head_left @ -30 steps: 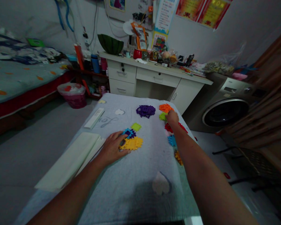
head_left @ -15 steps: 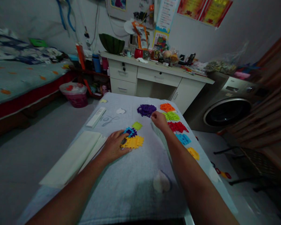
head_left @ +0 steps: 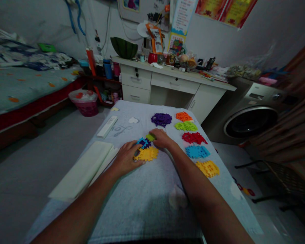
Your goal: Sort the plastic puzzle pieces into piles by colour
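My left hand (head_left: 127,156) rests on the table with thumb and fingers around the left end of some toothed plastic building pieces. Within its grasp are a yellow group (head_left: 147,154) and, above that, a blue-and-purple group (head_left: 143,142); whether the two are joined I cannot tell. My right hand (head_left: 160,138) has its fingers curled at the right edge of a lime green piece (head_left: 150,137), just beyond the blue-and-purple group. Its fingertips are partly hidden, and a smaller piece under them would not show.
Sorted piles of pieces lie farther right: purple (head_left: 161,119), orange (head_left: 184,116), green (head_left: 186,126), red (head_left: 194,138), blue (head_left: 197,151) and yellow (head_left: 207,168). Left are a white narrow box (head_left: 107,127) and a folded pale sheet (head_left: 83,169). A desk (head_left: 136,79) stands beyond.
My right hand has come from beside the purple pile, leftward and nearer, to the lime green piece. My left hand stays at the yellow and blue-and-purple pieces. The view has shifted slightly.
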The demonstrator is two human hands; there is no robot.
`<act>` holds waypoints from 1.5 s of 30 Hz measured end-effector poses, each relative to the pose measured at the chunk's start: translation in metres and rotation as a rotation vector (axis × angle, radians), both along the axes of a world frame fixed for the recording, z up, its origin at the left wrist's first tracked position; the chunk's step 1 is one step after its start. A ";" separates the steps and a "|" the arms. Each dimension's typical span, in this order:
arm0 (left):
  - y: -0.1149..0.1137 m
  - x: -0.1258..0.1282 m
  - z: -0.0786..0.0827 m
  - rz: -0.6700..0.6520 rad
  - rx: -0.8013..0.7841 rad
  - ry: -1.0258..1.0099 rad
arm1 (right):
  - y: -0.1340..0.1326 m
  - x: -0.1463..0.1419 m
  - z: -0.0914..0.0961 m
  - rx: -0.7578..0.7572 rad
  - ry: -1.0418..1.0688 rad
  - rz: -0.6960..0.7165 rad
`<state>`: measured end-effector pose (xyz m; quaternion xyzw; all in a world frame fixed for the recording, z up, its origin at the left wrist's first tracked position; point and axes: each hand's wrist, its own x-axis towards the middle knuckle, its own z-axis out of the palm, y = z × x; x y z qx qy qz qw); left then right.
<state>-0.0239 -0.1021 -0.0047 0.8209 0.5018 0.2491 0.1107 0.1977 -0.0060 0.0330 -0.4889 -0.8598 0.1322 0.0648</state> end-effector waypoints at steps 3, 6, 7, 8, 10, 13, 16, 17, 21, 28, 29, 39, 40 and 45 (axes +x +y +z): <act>0.000 0.000 -0.001 -0.007 0.008 -0.005 | 0.000 0.006 0.008 0.029 -0.011 -0.001; 0.000 0.000 0.000 -0.008 0.002 -0.003 | -0.001 0.017 0.017 0.019 0.010 -0.007; 0.000 0.000 0.000 -0.006 -0.001 0.001 | -0.001 0.021 0.020 0.017 0.014 -0.020; 0.000 0.000 0.000 -0.004 -0.004 0.005 | -0.001 0.026 0.022 0.021 0.014 -0.043; -0.001 0.000 0.001 -0.002 -0.007 0.009 | 0.001 0.035 0.025 0.035 -0.002 -0.101; 0.000 0.000 0.000 0.000 -0.006 0.008 | 0.004 0.047 0.023 0.005 -0.048 -0.184; 0.000 0.000 0.000 0.004 -0.011 0.011 | 0.005 0.054 0.016 0.009 -0.087 -0.279; 0.000 0.000 0.000 0.006 -0.014 0.014 | 0.004 0.055 0.014 0.026 -0.093 -0.300; 0.000 -0.001 0.000 0.009 -0.012 0.020 | 0.001 0.055 0.005 0.052 -0.107 -0.287; 0.000 -0.001 0.000 0.010 -0.010 0.011 | 0.014 0.075 0.012 0.127 -0.049 -0.335; 0.000 -0.001 0.000 0.012 -0.014 0.006 | 0.019 0.084 0.016 0.168 -0.037 -0.369; 0.001 0.000 0.001 0.004 -0.014 -0.003 | 0.055 0.176 0.039 0.238 -0.159 -0.866; 0.000 0.000 0.001 0.007 -0.020 0.002 | 0.056 0.179 0.038 0.229 -0.163 -0.884; 0.000 0.000 0.004 0.012 -0.041 0.009 | 0.056 0.181 0.030 0.231 -0.148 -0.917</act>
